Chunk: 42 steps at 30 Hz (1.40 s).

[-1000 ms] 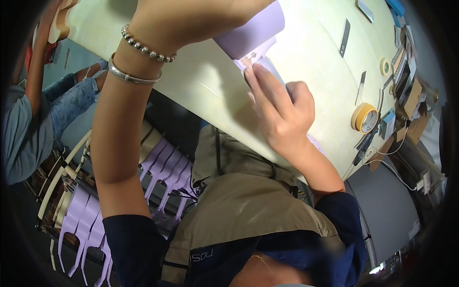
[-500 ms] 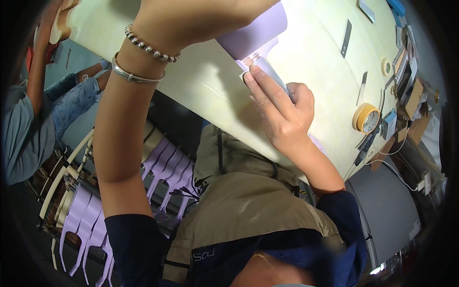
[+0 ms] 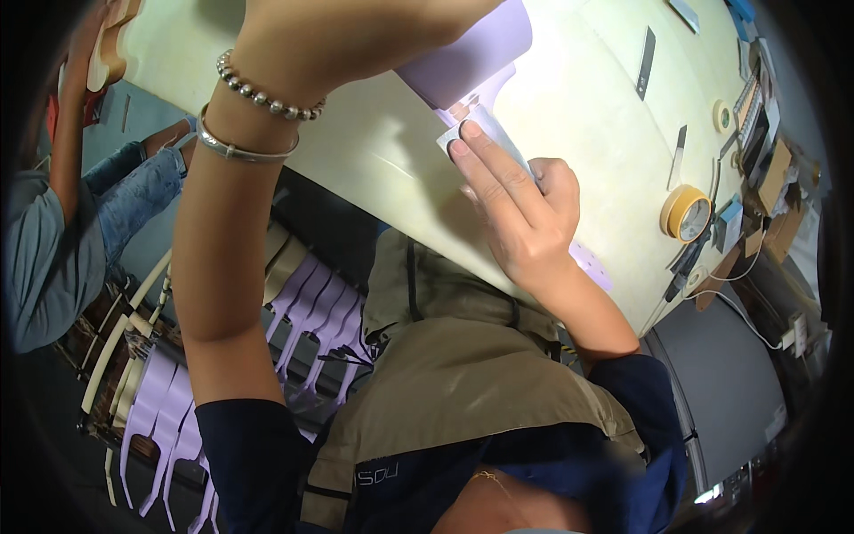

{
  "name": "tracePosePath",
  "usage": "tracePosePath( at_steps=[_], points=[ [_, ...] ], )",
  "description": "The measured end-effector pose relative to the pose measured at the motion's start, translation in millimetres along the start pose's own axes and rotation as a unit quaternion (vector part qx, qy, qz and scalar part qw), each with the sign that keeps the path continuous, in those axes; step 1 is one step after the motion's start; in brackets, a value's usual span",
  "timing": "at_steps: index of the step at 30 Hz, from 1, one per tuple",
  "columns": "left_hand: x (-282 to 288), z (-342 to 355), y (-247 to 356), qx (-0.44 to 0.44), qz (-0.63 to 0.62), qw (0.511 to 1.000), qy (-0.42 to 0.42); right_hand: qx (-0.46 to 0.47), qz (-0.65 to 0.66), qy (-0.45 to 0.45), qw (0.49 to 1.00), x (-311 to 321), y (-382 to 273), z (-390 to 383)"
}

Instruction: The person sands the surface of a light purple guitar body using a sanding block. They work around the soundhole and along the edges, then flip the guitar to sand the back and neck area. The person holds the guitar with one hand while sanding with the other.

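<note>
A curved lilac plastic part (image 3: 485, 55) is held up over the pale table at the top of the view. My left hand (image 3: 418, 22) reaches across to its upper side; the fingers are cut off by the top edge, so their grip is hidden. Below the part's narrow leg, my right hand (image 3: 534, 209) grips a pale grey sheet or pad (image 3: 500, 133), thumb on one side. Two of its fingers lie straight along the sheet, tips close to the lilac leg. Another lilac piece with holes (image 3: 589, 265) shows beside my right wrist.
On the table (image 3: 587, 98) at right lie a yellow tape roll (image 3: 685, 214), a flat blade (image 3: 646, 62), a small knife (image 3: 679, 158) and assorted clutter. Several lilac parts (image 3: 311, 303) hang on a rack at lower left. Another person (image 3: 44, 249) is at far left.
The pale sheet and my right fingertips have shifted slightly left against the lilac leg. My left wrist and the lilac part have also moved a little left.
</note>
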<state>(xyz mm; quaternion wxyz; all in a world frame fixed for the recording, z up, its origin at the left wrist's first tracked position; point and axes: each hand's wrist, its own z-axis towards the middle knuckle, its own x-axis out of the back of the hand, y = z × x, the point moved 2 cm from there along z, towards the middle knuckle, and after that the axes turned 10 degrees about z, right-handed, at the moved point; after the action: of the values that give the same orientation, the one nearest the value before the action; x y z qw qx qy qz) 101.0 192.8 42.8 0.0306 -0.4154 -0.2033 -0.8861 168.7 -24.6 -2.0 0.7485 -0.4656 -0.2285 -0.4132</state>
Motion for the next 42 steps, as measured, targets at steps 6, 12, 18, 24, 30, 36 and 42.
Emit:
tracePosePath(
  at_steps=[6, 12, 18, 24, 30, 36, 42],
  points=[
    [0, 0, -2, -0.014, -0.005, 1.0, 0.007, 0.009, -0.022, 0.017, 1.0, -5, 0, 10],
    [4, 2, 3, -0.007, 0.027, 1.0, -0.01, 0.031, -0.017, 0.028, 0.999, -10, 5, 15],
    [7, 0, 10, -0.049, 0.028, 0.996, 0.064, 0.004, -0.028, 0.008, 1.0, -1, -5, 4],
    [13, 5, 13, -0.037, 0.04, 0.998, 0.027, -0.033, -0.012, -0.011, 0.999, 2, -6, -1],
    [3, -3, 3, 0.004, 0.002, 1.0, 0.009, -0.029, 0.002, 0.0, 1.0, -3, -4, 7],
    [4, 1, 2, -0.007, 0.01, 1.0, 0.016, -0.013, 0.024, 0.021, 0.999, -8, 5, 16],
    [17, 3, 18, -0.048, 0.045, 0.997, 0.03, -0.024, -0.007, 0.02, 0.999, -6, 3, 5]
  ],
)
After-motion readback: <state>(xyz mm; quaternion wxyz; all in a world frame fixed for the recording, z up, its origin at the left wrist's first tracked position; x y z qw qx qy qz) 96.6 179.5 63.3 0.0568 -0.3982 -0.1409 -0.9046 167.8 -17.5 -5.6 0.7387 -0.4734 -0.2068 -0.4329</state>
